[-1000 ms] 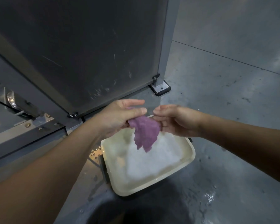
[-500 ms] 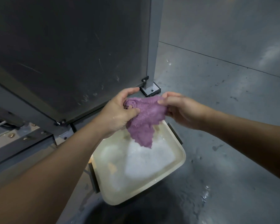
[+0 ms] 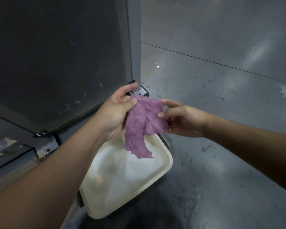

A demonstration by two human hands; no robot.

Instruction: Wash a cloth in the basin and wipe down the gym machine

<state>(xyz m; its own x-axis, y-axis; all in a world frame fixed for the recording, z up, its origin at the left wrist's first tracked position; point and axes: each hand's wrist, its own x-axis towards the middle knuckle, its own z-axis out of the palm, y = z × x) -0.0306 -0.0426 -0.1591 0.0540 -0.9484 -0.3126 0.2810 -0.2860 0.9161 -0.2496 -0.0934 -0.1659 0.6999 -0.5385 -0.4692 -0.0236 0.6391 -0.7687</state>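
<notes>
Near the centre of the frame, a purple cloth [image 3: 144, 119] was held up between two bare hands, above the far end of a cream basin [image 3: 169, 164] that sat on the grey floor [image 3: 221, 96] in the lower middle. The left hand [image 3: 117, 111] had its grip on the cloth's left edge, the thumb pressed onto the fabric and the forefinger stretched out toward the upper centre; its other fingers lay behind the cloth and could not be made out. The right hand [image 3: 182, 118] pinched the cloth's right edge, thumb on the near side and fingers curled behind it, so the fingertips there were mostly hidden. The cloth was spread out between the two grips, and a ragged tail of it hung down over the basin without clearly touching what lay inside. The basin held something pale and foamy (suds or water, too blurred to tell which), and its near left corner was covered by the left forearm. Both forearms ran off the bottom and right edges of the frame. Filling the upper left stood the dark panel [image 3: 56, 55] of the gym machine, with a grey upright post [image 3: 134, 47] along its right edge; the post's bolted foot was partly hidden behind the hands and cloth. A few wet patches glinted on the floor.
</notes>
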